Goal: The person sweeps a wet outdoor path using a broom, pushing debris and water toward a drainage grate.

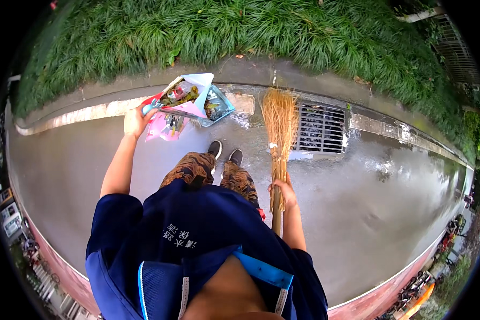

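Observation:
My left hand (135,121) is out to the far left, fingers closed around a light-blue handle (152,106). Beside those fingers is an open pink, red and white container (202,84), which has leaves and plastic litter inside. Whether the hand also grips the container is hard to tell. Partly behind it shows a translucent blue dustpan (223,105) with wet leaves in it; its link to the handle is hidden. My right hand (285,191) grasps a straw broom (279,120) low on its bound bundle. The bristles point away from me towards the kerb.
A metal drain grate (321,129) lies right of the broom. Wet pavement (368,208) surrounds my shoes (235,157). Beyond the concrete kerb (240,72) grows a thick strip of long grass (240,32). Parked vehicles (11,218) stand at the far left rim.

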Action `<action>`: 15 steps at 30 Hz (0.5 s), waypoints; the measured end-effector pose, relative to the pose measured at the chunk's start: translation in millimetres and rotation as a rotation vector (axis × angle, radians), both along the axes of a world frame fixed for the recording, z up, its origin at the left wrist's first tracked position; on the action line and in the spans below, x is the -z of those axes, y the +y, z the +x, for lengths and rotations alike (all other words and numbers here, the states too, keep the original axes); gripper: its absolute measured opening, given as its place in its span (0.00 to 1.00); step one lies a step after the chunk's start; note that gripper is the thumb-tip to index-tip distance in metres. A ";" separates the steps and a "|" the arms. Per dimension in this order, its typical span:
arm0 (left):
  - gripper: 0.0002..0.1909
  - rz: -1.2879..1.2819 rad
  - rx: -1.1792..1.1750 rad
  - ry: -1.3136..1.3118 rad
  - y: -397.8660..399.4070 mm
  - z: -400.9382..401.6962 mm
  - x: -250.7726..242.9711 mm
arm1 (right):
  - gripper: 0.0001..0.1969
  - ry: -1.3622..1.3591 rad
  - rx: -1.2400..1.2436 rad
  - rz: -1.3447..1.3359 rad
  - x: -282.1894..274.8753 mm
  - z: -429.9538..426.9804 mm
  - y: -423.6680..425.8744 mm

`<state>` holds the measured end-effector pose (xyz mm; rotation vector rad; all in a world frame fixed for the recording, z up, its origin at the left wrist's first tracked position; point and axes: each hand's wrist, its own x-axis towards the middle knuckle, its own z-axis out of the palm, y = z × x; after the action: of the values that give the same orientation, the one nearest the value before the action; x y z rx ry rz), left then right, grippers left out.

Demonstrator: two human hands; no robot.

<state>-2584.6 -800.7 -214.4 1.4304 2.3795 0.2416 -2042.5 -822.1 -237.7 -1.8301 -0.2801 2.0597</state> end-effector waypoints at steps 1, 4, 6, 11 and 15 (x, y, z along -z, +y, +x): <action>0.25 -0.004 -0.009 0.010 -10.0 -0.7 -6.7 | 0.30 0.046 -0.003 -0.015 14.8 5.6 1.3; 0.25 -0.022 -0.087 0.085 -41.7 -9.9 -18.6 | 0.28 0.037 -0.060 -0.043 31.6 -4.1 5.3; 0.25 -0.040 -0.126 0.116 -62.5 -20.2 -22.0 | 0.26 -0.034 -0.088 -0.076 42.0 -21.8 2.7; 0.25 -0.104 -0.253 0.124 -112.1 -57.3 -10.2 | 0.25 0.062 -0.200 -0.114 60.3 -81.9 -1.7; 0.23 -0.074 -0.281 0.115 -148.9 -86.2 2.8 | 0.39 0.054 -0.357 -0.121 65.1 -143.5 -4.7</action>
<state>-2670.9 -949.6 -217.3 1.1020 2.6515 0.1432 -2186.0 -826.8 -302.8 -1.9030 -0.5106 2.4073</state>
